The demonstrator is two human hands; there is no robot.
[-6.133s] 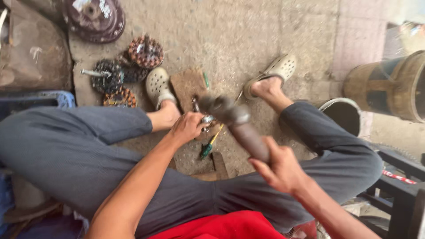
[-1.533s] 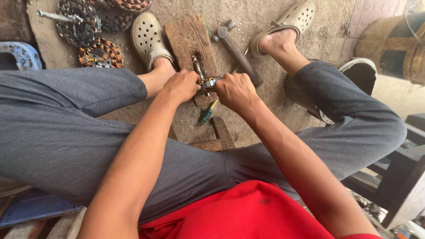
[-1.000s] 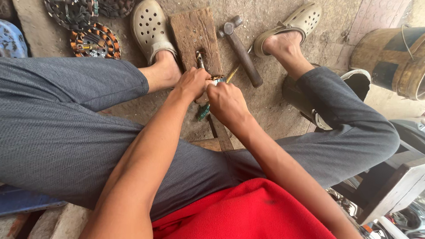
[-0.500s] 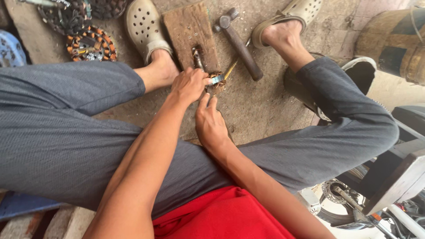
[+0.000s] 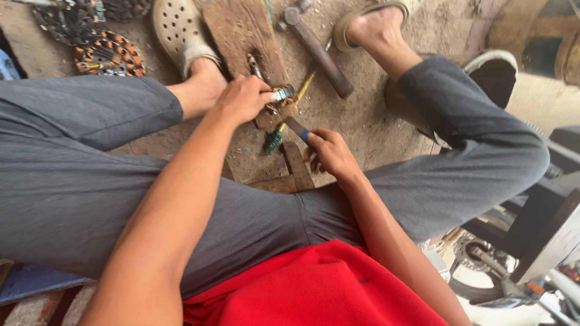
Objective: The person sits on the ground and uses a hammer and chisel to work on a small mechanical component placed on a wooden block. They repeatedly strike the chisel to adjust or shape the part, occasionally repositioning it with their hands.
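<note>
We observe the left hand (image 5: 241, 99) closed on a small metal part (image 5: 279, 99) with copper-coloured windings, pressing it onto the near end of a worn wooden block (image 5: 241, 30) that lies on the concrete floor (image 5: 368, 115) between the person's feet. The right hand (image 5: 332, 154) sits just below and to the right of that part, fingers curled around a tool with a blue band on its handle (image 5: 300, 130); its tip points up toward the part, though we cannot tell whether the two touch. A green-handled screwdriver (image 5: 273, 140) lies on the floor between the two hands, and a thin yellow-handled tool (image 5: 305, 86) lies angled just beside the part. A hammer with a wooden handle (image 5: 317, 51) rests on the floor to the right of the block, close to the bare right foot in its sandal (image 5: 368, 24). The left foot wears a pale perforated clog (image 5: 178, 30) touching the block's left edge. At upper left we note a round wound coil with orange and black windings (image 5: 109, 57), beside further dark coils partly cut off by the frame. A short wooden plank (image 5: 296, 169) lies under the right hand. The grey-trousered knees flank the work area on both sides.
</note>
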